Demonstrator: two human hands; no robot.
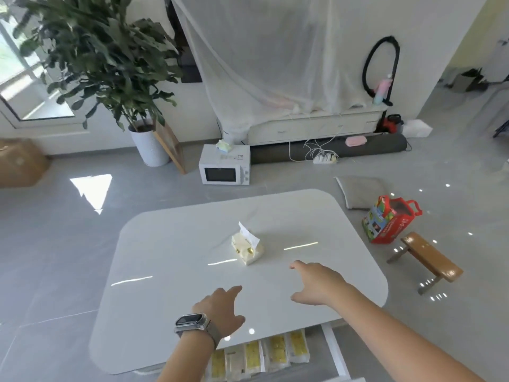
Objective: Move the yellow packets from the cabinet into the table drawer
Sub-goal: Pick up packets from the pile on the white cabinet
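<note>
Several yellow packets (259, 357) lie side by side in the open table drawer (334, 351), which sticks out under the near edge of the white table (165, 257). My left hand (221, 308), with a watch on its wrist, hovers over the near part of the tabletop with relaxed fingers and holds nothing. My right hand (316, 282) reaches over the table with fingers spread, also holding nothing. The low white cabinet (314, 129) stands against the far wall, half under a sheer cloth.
A tissue pack (247, 248) sits mid-table. On the floor are a white microwave (224, 169), a potted plant (148, 144), a red bag (388, 220), a small wooden stool (429, 257), a grey cushion (360, 193) and a power strip (326, 159).
</note>
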